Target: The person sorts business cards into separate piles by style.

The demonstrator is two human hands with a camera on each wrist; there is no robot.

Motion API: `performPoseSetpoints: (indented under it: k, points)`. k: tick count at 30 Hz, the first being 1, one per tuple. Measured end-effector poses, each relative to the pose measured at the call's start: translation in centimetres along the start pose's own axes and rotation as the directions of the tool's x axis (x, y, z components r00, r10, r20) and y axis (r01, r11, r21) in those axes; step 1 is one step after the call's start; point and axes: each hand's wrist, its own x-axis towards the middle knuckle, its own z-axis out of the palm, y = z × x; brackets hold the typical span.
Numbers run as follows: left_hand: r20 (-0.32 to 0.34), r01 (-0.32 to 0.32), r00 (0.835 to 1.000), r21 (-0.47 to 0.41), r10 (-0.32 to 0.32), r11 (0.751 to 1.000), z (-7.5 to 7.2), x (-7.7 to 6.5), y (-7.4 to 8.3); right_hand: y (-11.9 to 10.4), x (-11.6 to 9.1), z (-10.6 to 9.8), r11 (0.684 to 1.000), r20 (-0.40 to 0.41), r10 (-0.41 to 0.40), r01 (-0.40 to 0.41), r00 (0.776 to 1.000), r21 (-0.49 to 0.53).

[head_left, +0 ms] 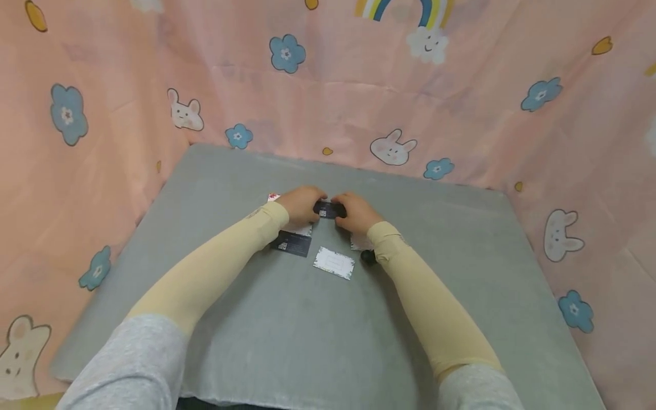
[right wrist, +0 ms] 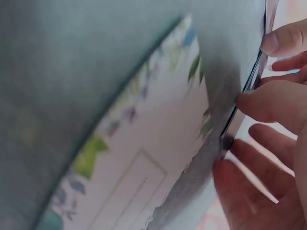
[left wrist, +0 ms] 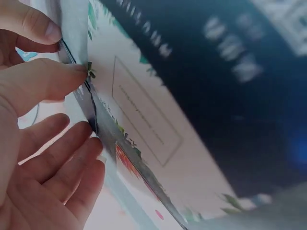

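Near the middle of the table, both hands hold one black card with a small white square code, one hand at each end. My left hand pinches its left end between thumb and fingers. At the opposite end my right hand grips it likewise. Seen from the left wrist, the held card shows only as a thin dark edge. Below the left hand lie a white leaf-bordered card and another black card. A white flower-bordered card fills much of the right wrist view.
A separate white card lies in front of the hands. Beside the right sleeve sits a small dark round object, partly covered. A card with a red flower shows behind the left wrist. Pink patterned curtain borders the grey table.
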Motion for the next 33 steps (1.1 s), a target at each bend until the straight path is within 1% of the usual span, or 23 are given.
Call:
performPoseSetpoints:
  k: [3, 5, 7, 10, 12, 14, 16, 19, 26, 33]
  points:
    - [-0.017, -0.011, 1.000, 0.002, 0.011, 1.000, -0.2, -1.7, -0.3, -1.0, -1.0, 0.2, 0.997, -0.030, -0.039, 0.037, 0.999, -0.062]
    - [-0.032, -0.021, 0.999, -0.001, 0.021, 1.000, -0.4, -3.2, -0.7, -2.3, -1.8, 0.4, 0.992, -0.042, -0.079, 0.074, 0.996, -0.104]
    - [-0.035, -0.032, 0.999, -0.020, 0.032, 0.999, -0.9, -5.0, -1.1, -4.1, -2.6, 0.6, 0.986, -0.034, -0.115, 0.110, 0.993, -0.126]
    - [-0.012, -0.039, 0.999, -0.020, 0.039, 0.999, -1.3, -7.5, -2.0, -6.6, -3.5, 1.1, 0.978, 0.002, -0.165, 0.164, 0.986, -0.130]
    - [0.006, -0.044, 0.999, -0.020, 0.044, 0.999, -1.2, -8.8, -2.6, -7.9, -3.9, 1.8, 0.970, 0.019, -0.198, 0.198, 0.980, -0.138]
    - [0.019, -0.043, 0.999, -0.006, 0.043, 0.999, -0.9, -9.9, -2.8, -8.7, -4.3, 2.4, 0.962, 0.027, -0.225, 0.226, 0.974, -0.154]
    - [0.021, -0.048, 0.999, -0.005, 0.048, 0.999, -0.5, -10.7, -2.7, -9.1, -4.6, 3.0, 0.952, 0.030, -0.248, 0.250, 0.968, -0.174]
    - [0.027, -0.046, 0.999, -0.003, 0.046, 0.999, 0.0, -11.4, -2.3, -9.0, -4.9, 3.5, 0.948, 0.045, -0.254, 0.258, 0.966, -0.187]
    - [0.034, -0.060, 0.998, 0.002, 0.060, 0.998, 0.1, -11.2, -1.8, -8.8, -4.9, 3.7, 0.951, 0.048, -0.248, 0.253, 0.968, -0.179]
    - [0.076, -0.053, 0.996, 0.007, 0.052, 0.999, 0.0, -10.9, -1.5, -9.0, -5.2, 3.5, 0.952, 0.043, -0.261, 0.264, 0.964, -0.157]
